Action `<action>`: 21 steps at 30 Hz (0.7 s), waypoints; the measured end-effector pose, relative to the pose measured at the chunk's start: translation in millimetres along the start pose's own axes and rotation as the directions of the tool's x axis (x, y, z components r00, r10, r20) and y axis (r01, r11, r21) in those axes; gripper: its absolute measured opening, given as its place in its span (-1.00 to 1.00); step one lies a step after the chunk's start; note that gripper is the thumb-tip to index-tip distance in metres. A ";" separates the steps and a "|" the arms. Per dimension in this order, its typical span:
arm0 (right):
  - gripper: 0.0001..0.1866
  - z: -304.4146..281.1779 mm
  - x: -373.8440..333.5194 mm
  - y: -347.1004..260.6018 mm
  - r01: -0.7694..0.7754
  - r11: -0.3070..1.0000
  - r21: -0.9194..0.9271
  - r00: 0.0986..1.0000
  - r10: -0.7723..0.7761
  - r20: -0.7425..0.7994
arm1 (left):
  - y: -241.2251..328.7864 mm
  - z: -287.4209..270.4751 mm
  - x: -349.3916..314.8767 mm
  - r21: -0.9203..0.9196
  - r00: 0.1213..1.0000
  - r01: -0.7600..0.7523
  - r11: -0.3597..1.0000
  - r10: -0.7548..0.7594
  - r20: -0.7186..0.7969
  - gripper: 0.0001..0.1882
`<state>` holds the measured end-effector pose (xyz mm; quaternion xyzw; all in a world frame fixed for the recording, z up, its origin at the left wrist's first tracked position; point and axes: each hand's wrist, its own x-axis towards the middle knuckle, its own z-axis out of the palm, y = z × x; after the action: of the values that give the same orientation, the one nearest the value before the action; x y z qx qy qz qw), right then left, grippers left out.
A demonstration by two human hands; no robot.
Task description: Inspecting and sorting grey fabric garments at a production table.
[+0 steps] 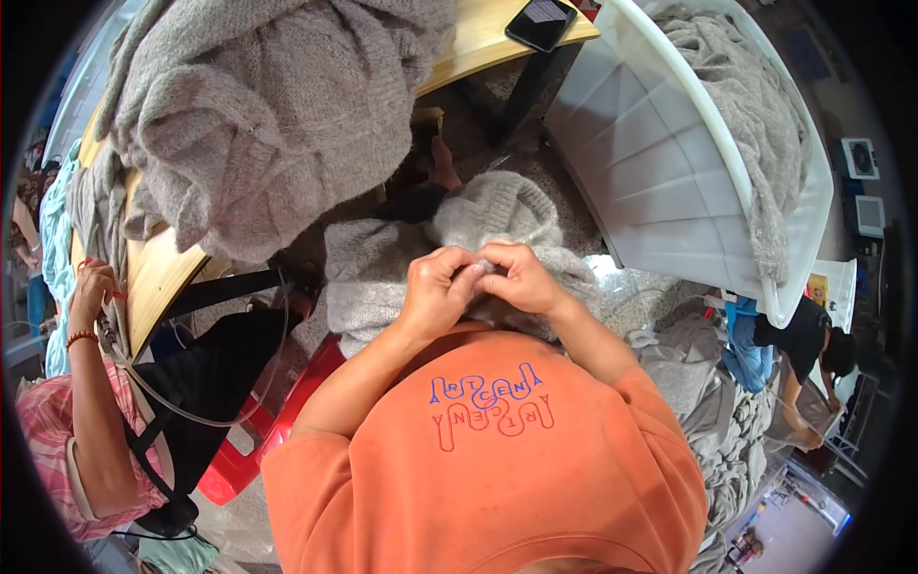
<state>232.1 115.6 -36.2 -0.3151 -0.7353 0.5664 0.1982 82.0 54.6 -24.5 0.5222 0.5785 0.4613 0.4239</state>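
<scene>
A grey fuzzy knitted garment lies bunched over my lap, with a ribbed band showing at its far side. My left hand and my right hand meet over it, fingertips nearly touching. Both are closed in a pinch on the knit, thumbs against the fingers. Whatever small detail sits between the fingertips is hidden by them.
A heap of grey knitwear covers the wooden table, where a black phone lies near the edge. At the right stands a white plastic bin holding more knits. A co-worker's hand is at far left, near a red stool.
</scene>
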 end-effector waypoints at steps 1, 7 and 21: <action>-0.81 4.4 0.9 0.5 0.021 1.000 0.004 0.999 -0.021 0.043 | 1.5 -1.3 -0.6 0.103 0.995 -0.086 0.991 0.092 -0.049 -0.94; -0.91 13.9 2.8 -0.4 -0.041 0.985 0.165 0.999 0.045 -0.026 | 4.5 -5.5 -6.2 0.386 0.854 -0.453 0.803 0.516 -0.070 -0.89; -0.90 -0.1 0.4 -5.0 -0.133 0.984 0.115 0.981 0.114 0.160 | -9.0 0.9 -12.6 -0.297 0.958 0.269 0.916 -0.286 -0.015 -0.96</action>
<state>230.7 115.1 -31.5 -0.3028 -0.6905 0.6450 0.1249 82.1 41.9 -33.4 0.3527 0.5845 0.4919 0.5404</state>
